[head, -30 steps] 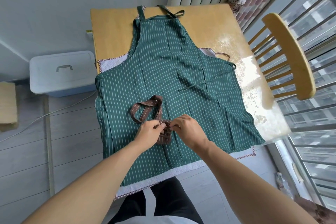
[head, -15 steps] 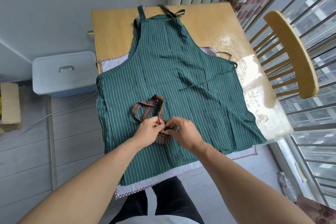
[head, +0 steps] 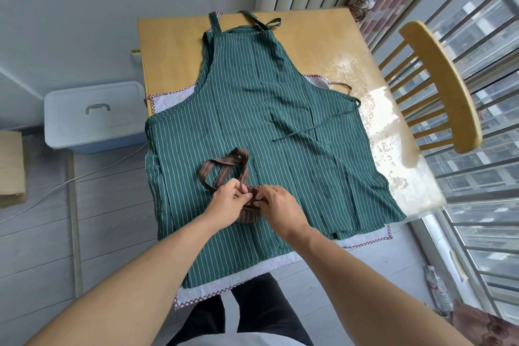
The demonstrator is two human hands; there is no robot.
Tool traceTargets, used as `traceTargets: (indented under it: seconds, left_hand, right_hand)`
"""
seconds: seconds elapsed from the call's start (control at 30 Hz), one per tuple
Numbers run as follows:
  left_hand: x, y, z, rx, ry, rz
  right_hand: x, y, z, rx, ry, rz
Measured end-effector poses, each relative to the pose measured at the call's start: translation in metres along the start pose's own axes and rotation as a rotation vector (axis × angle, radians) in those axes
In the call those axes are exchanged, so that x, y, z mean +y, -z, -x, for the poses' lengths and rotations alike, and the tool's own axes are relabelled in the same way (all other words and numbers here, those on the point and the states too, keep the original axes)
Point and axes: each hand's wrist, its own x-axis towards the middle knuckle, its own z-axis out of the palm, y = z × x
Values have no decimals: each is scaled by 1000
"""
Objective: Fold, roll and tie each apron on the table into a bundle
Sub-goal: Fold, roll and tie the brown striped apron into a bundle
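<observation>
Left hand [head: 229, 199], right hand [head: 276, 201] still pinching brown strap [head: 222, 164] | bundle [head: 250, 212] unmoved

Both bare forearms reach in from the near edge of the worktop and converge toward its near middle. Left hand [head: 229, 202]: back of hand up, fingers curled, thumb and fingertips pinching at the meeting point. Right hand [head: 276, 203]: back up, knuckles raised, fingers curled inward toward the left hand. Fingertips of the two hands touch or nearly touch; which one cannot be told. Wrists are roughly level, right forearm lies across more steeply than left.
</observation>
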Motion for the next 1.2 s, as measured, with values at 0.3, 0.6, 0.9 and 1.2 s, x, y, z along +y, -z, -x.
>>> traceTargets:
  seconds: [0.3, 0.6, 0.9, 1.2]
  left_hand:
    - [5, 2, -12, -52, 43, -75]
    - [-7, 3, 1, -49, -92, -120]
    - [-16, 6, 20, 76, -464, -493]
    - [-21, 6, 23, 140, -526, -584]
  right_hand:
    - [0, -6, 8, 85, 129, 138]
    - [-11, 13, -5, -288, -83, -55]
    - [-18, 22, -14, -472, -479, -514]
    - [-17, 23, -9, -322, -530, -615]
